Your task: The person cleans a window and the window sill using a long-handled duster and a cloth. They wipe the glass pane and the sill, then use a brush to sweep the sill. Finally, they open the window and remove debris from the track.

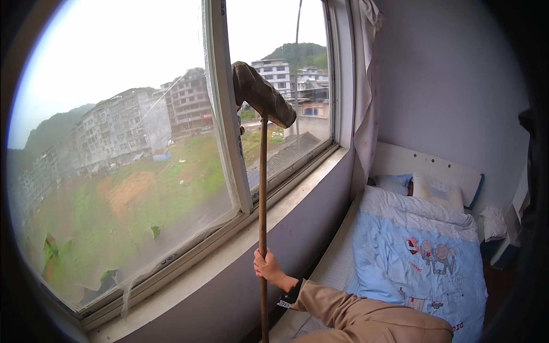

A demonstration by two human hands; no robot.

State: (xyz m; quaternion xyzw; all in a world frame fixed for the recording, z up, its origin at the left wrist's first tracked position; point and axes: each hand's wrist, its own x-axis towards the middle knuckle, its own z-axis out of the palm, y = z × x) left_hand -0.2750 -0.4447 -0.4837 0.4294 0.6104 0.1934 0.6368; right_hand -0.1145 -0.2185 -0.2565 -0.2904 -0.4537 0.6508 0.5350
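My right hand (269,269), in a tan sleeve with a dark band at the wrist, is wrapped around a wooden pole (263,184). The pole stands nearly upright in front of the window sill. At its top is a wide, dark cloth-covered head (266,97), tilted down to the right. The head's left end is beside the upright window frame bar (226,107), partly hidden; whether they touch I cannot tell. The pole's lower end runs out of the picture. My left hand is out of view.
Torn, cloudy plastic film (180,257) covers the left pane. Below runs a pale sill (240,257). A pinkish curtain (366,94) hangs at the window's right. On the bed, a blue quilt (386,240) lies before pillows (437,188) and a white headboard (422,156).
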